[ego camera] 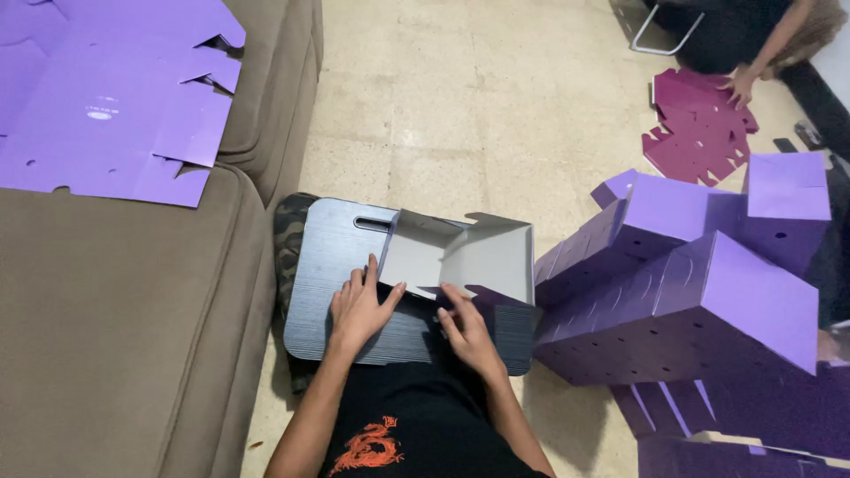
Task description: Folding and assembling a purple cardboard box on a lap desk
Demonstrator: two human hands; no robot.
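**Folding a grey box on the lap board**

While the person sits on the floor, both hands work on a half-folded grey box that lies on a dark lap board across the knees. The left hand lies flat, with fingers spread wide and holding nothing; its fingertips press on the near edge of the box where it meets the board. The right hand is just beside it, on the side of the purple pile, with fingers bent narrow upon a dark flap at the front of the box; I cannot tell if it pinches the flap or only pushes it. Both forearms come straight up from the lap, close to each other, wrists low.

To my judgement the step in hand is the folding of the front wall: the back and side walls of the box already stand, the front is still down. The next move seems to call for one hand to keep the base steady while the other lifts the flap and tucks it in.

Beyond the board, on the right-hand side, stands a pile of finished purple boxes. On the other side of the board is a brown sofa with flat purple sheets on it. Far from the board, across the tiled floor, another person's hand rests on magenta sheets.
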